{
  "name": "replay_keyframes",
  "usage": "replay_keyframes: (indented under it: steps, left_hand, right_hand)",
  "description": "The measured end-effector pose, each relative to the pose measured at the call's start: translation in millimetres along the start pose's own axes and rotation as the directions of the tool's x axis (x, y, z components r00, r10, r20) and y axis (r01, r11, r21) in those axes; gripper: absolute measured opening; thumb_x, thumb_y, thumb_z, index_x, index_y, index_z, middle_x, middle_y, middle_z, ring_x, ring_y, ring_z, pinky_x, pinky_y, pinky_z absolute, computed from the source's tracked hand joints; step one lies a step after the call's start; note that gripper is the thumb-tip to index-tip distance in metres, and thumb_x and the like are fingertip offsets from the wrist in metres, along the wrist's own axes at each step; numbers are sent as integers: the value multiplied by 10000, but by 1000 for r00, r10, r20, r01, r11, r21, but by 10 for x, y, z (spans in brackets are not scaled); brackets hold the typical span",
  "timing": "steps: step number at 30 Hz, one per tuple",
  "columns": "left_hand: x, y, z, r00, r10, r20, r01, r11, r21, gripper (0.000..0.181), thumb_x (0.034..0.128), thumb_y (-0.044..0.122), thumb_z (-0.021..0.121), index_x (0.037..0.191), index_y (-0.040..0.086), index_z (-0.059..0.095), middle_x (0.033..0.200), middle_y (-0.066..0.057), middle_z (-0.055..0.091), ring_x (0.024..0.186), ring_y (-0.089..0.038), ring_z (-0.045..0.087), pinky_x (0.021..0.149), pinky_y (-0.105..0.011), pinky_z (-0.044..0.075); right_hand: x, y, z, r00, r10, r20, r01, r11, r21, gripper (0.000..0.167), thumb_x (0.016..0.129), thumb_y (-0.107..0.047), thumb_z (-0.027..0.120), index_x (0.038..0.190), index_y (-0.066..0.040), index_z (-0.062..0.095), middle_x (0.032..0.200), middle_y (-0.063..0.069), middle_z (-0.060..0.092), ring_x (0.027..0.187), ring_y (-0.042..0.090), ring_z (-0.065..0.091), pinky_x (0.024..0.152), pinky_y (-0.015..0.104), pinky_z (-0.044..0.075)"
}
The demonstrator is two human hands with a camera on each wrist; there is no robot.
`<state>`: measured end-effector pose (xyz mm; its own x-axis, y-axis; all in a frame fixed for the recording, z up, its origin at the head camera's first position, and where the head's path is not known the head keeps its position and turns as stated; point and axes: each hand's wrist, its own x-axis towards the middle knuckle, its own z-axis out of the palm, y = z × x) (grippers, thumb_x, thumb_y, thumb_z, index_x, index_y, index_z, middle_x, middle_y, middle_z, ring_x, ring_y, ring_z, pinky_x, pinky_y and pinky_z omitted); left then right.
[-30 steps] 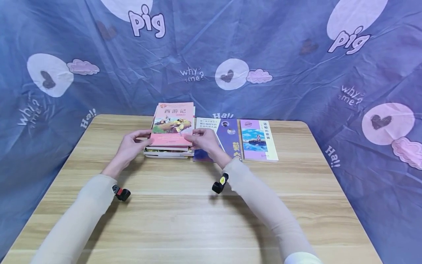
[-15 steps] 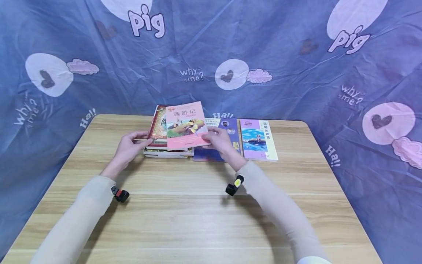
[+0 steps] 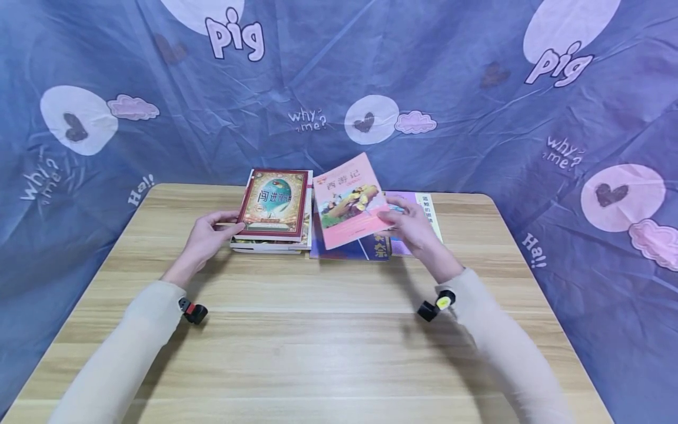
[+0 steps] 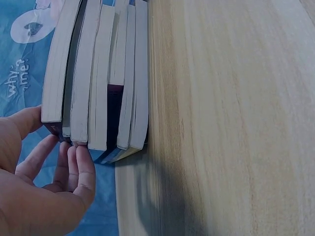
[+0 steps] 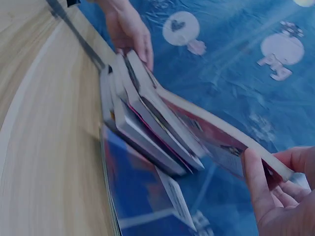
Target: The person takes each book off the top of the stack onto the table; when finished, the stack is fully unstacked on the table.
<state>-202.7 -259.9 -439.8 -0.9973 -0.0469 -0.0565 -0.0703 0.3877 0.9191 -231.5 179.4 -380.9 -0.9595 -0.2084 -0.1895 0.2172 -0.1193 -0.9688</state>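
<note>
Pink paperback (image 3: 345,203) hangs tilted above the purple book (image 3: 360,248), its lower right corner pinched by the right hand (image 3: 415,228). Likely light, bendy and smooth-covered, it should carry best with thumb and fingers clamping that edge. The left hand (image 3: 206,238) grips the side of the book stack (image 3: 272,206) on the desk (image 3: 318,341).
</note>
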Motion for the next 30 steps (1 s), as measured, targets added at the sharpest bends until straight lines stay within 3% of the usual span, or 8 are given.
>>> replay_keyframes:
  steps: [4,9,17,20,25,30]
  left_hand:
    - [-2,4,0,1000,1,0,-1,1000,-2,531,1013,260,730,1465,16,596,1437,-259,602,907,120,610,832,-70,501]
    - [-2,2,-12,1000,-2,2,2,1000,-9,534,1017,261,725,1470,13,589,1450,-255,593,913,115,605,829,-71,502]
    - [-38,49,-6,1000,10,-7,-10,1000,-7,528,1005,247,739,1448,-5,603,1296,-129,666,905,117,622,831,-78,516]
    - [-42,55,-8,1000,9,-10,-9,1000,-2,525,1010,249,733,1449,-5,601,1324,-168,652,909,119,616,832,-75,511]
    - [-45,66,3,1000,0,-4,0,1000,4,533,1015,266,726,1458,1,594,1415,-261,608,920,107,602,837,-75,501]
    - [-47,66,7,1000,-9,-3,9,1000,8,544,1016,280,725,1468,10,589,1444,-264,596,928,99,592,843,-75,491]
  right_hand:
    - [-154,-21,-381,998,-56,30,53,994,93,355,1004,61,604,1329,-80,585,889,-18,775,766,104,764,701,268,652]
    - [-326,-111,-825,998,-51,-27,54,988,142,280,1014,57,610,1139,-185,679,881,-3,782,778,101,758,704,262,652]
    - [-518,-142,-1564,994,-104,-44,111,973,205,332,1026,120,541,1167,-123,717,930,68,807,809,153,787,703,299,658]
    - [-541,-106,-1842,992,-111,-52,119,972,203,333,1027,126,533,1178,-111,712,939,69,807,802,160,792,702,301,658]
    - [-579,-8,-2252,995,-66,-71,81,970,228,384,1029,151,494,1165,-121,729,938,68,802,797,172,794,702,316,660]
    - [-620,59,-2527,997,2,-80,18,969,244,409,1032,151,482,1124,-143,751,934,79,802,811,187,799,720,330,663]
